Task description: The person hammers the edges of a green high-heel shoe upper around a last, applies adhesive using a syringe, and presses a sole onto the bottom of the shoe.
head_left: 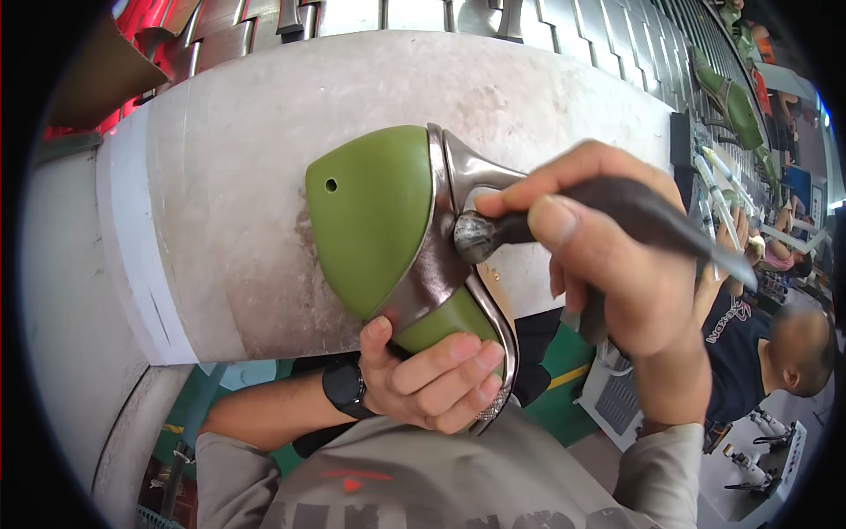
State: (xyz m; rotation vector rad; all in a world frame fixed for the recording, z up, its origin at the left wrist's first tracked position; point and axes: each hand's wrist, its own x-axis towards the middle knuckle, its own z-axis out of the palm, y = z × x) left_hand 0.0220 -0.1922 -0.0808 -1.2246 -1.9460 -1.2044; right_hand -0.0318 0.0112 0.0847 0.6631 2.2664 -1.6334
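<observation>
- Right hand [617, 264]: fingers are curled tight around a dark-handled tool [634, 207]; thumb and forefinger are pinched near its front end.
- Tool head [473, 236]: rounded and grey, pressed against the shoe upper where it is folded over the last.
- Left hand [432, 375]: fingers are wrapped closed around the lower, narrow end of the green shoe last [374, 216], with the thumb laid up along its side; a black wristwatch [344, 388] is worn on that wrist.
- Green shoe last: held in front of the chest, above the near edge of the pale work table [247, 159]; a small hole is seen near its upper left.
- Shoe upper [441, 264]: metallic brown-silver material, stretched along the right edge of the last.
- Containers: none can be made out.
- Far right: another person [775, 353] in a dark shirt is seated, with further green lasts [736, 106] racked along the line behind.
</observation>
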